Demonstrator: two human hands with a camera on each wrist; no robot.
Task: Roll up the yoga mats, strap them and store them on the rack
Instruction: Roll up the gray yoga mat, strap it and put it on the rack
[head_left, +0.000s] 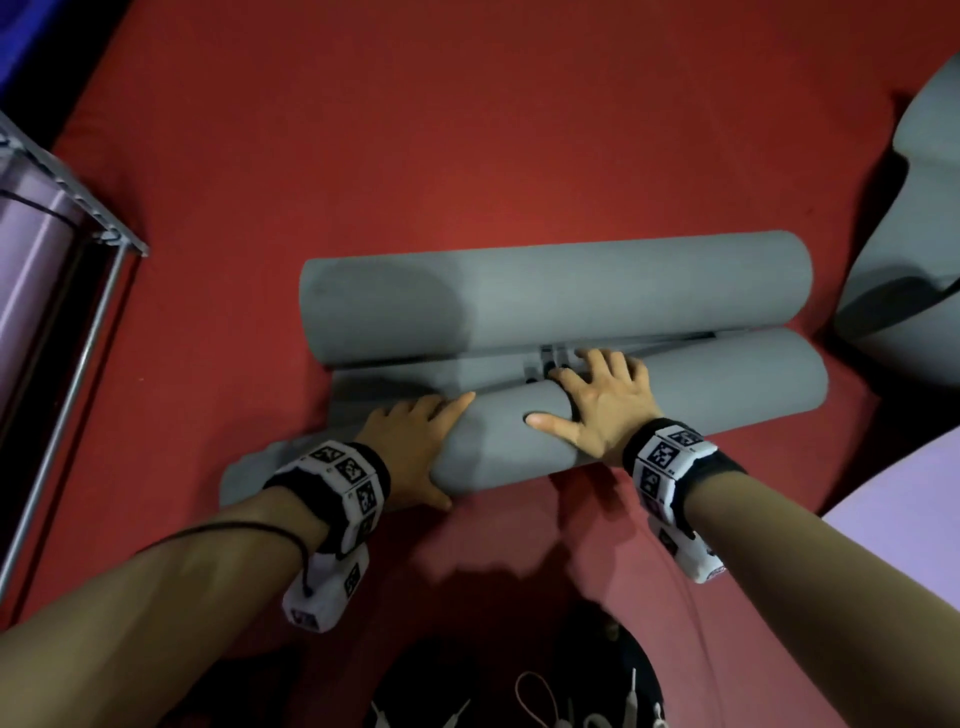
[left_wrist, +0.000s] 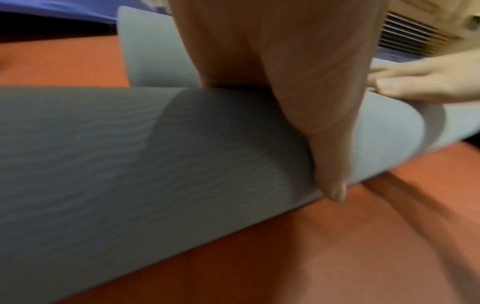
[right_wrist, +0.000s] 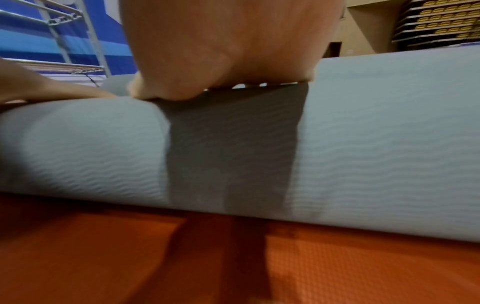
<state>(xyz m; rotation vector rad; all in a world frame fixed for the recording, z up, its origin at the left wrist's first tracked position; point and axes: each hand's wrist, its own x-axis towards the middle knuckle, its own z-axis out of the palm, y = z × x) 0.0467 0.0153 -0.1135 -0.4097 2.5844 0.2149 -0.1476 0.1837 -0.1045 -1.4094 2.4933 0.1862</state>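
Observation:
A grey yoga mat lies on the red floor in two rolls side by side: a far roll (head_left: 571, 291) and a near roll (head_left: 727, 384). A dark strap with a buckle (head_left: 546, 361) lies in the gap between them. My left hand (head_left: 415, 441) presses the left part of the near roll, fingers straight over its top and thumb low on its front. My right hand (head_left: 597, 400) lies flat on the roll's middle, its fingertips reaching the strap. The left wrist view shows the left hand (left_wrist: 298, 82) over the roll (left_wrist: 130, 154). The right wrist view shows the right hand (right_wrist: 221, 51) on the roll (right_wrist: 389, 144).
A metal rack (head_left: 78, 208) stands at the left, holding a rolled purple mat (head_left: 31, 270) with a black strap round it. Another grey mat (head_left: 909, 234) lies loosely folded at the right. A purple mat (head_left: 909, 493) shows at the lower right.

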